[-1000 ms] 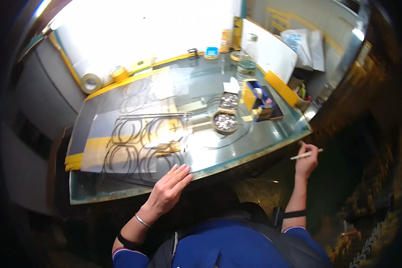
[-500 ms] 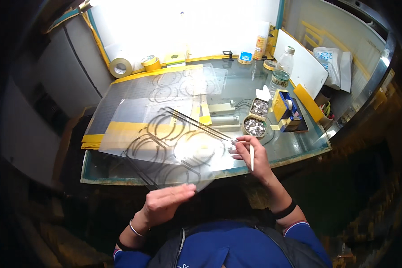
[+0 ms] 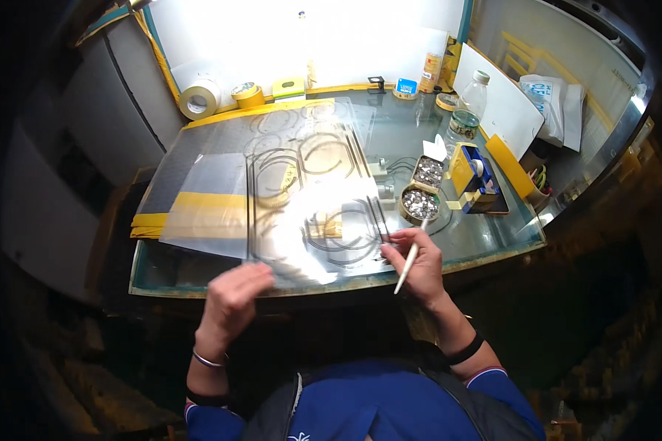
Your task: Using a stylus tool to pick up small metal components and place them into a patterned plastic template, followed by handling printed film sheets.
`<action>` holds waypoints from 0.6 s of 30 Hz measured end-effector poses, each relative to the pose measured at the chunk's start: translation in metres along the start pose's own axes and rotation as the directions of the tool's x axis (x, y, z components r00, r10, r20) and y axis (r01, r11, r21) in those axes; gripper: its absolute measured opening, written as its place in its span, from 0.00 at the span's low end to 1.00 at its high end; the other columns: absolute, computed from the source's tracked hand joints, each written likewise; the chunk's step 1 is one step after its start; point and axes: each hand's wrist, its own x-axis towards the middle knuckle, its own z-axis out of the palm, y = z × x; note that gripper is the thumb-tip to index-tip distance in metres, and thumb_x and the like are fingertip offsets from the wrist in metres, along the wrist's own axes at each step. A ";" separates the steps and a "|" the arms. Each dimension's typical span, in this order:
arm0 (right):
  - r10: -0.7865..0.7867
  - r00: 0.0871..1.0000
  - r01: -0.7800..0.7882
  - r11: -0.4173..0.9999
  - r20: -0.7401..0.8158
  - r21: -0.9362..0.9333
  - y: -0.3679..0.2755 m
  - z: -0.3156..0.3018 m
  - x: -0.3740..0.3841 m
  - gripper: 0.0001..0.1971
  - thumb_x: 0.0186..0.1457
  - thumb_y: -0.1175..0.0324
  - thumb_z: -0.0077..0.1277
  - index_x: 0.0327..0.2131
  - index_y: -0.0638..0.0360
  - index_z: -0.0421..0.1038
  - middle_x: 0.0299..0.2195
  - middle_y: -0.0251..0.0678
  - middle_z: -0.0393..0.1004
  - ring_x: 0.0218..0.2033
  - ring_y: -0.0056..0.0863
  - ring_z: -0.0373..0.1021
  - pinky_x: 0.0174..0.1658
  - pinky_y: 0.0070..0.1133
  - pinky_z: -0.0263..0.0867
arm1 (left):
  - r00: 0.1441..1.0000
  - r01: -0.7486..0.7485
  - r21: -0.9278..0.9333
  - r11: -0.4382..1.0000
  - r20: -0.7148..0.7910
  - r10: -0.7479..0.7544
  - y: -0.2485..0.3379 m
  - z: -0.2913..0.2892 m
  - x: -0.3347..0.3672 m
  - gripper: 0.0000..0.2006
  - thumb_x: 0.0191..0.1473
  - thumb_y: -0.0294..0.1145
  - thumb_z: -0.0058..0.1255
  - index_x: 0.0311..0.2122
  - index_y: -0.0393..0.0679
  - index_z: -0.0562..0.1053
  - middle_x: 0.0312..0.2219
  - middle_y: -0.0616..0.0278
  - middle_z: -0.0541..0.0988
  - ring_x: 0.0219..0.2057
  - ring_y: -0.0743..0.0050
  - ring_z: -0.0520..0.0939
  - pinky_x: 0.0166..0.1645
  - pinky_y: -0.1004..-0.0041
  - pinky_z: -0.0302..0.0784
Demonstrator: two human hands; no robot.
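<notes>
**Clear sheet in both hands, pattern unfilled**

Glass worktable (image 3: 493,239), bright window behind. Left hand (image 3: 232,294) pinching near edge of clear patterned sheet (image 3: 309,198); right hand (image 3: 419,264) gripping its right corner plus thin white stick (image 3: 407,266). Sheet lying flat over table. Stud bowls (image 3: 419,204) beside it full; placing likely all left.

Single view logged: I see from a head-worn fisheye looking steeply down, facing 12 o'clock across the glass table (image 3: 493,246). Close range; the wearer's forearms enter from 6 o'clock, and straight edges bow toward the rim.
</notes>
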 end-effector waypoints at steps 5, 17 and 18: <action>-0.167 0.972 0.220 0.895 0.166 -0.387 -0.016 0.001 -0.001 0.13 0.54 0.65 0.57 0.40 0.60 0.69 0.21 0.41 0.73 0.22 0.36 0.73 0.26 0.27 0.66 | 0.955 0.219 0.195 0.956 0.160 -0.251 0.006 -0.014 0.011 0.15 0.42 0.21 0.58 0.40 0.38 0.76 0.43 0.50 0.78 0.48 0.52 0.77 0.55 0.59 0.71; -0.385 0.865 0.488 0.796 0.322 -0.360 -0.026 -0.022 -0.018 0.10 0.55 0.69 0.52 0.40 0.62 0.76 0.31 0.41 0.73 0.36 0.37 0.68 0.43 0.30 0.64 | 0.988 -0.026 -0.155 0.988 0.145 0.049 0.060 0.073 0.029 0.28 0.43 0.32 0.63 0.51 0.37 0.70 0.55 0.49 0.68 0.59 0.51 0.65 0.63 0.56 0.59; -0.395 0.855 0.503 0.789 0.336 -0.353 -0.025 -0.022 -0.019 0.09 0.51 0.72 0.54 0.38 0.62 0.76 0.31 0.39 0.75 0.36 0.37 0.69 0.44 0.31 0.65 | 0.990 -0.012 -0.123 0.992 0.138 0.029 0.059 0.080 0.027 0.27 0.43 0.32 0.63 0.50 0.36 0.70 0.54 0.49 0.69 0.58 0.51 0.66 0.62 0.56 0.60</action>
